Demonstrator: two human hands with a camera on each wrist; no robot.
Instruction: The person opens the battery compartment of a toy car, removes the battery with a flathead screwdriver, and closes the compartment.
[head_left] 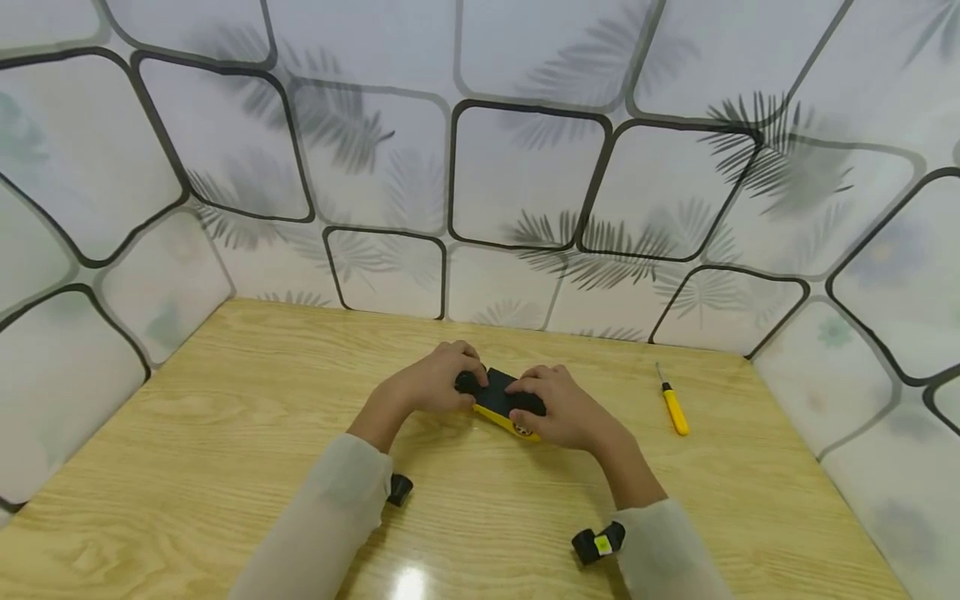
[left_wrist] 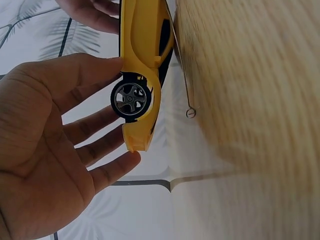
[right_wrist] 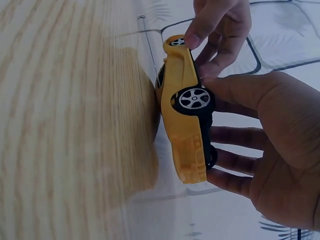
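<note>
A yellow toy car (head_left: 495, 417) is upside down at the table's middle, its black underside (head_left: 497, 393) facing up. My left hand (head_left: 442, 379) grips its left end, thumb on the near edge and fingers beyond. The left wrist view shows that hand (left_wrist: 55, 135) beside a spoked wheel (left_wrist: 131, 98). At the car's right end, my right hand (head_left: 558, 408) holds it between thumb and fingers. In the right wrist view this hand (right_wrist: 280, 140) is near another wheel (right_wrist: 194, 99). The far side of the car is mostly hidden.
A screwdriver (head_left: 676, 411) with a yellow handle lies right of the hands on the wooden table (head_left: 225, 467). A thin metal wire with a looped end (left_wrist: 190, 112) shows close to the car. Patterned cloth walls (head_left: 390, 275) stand behind and at both sides.
</note>
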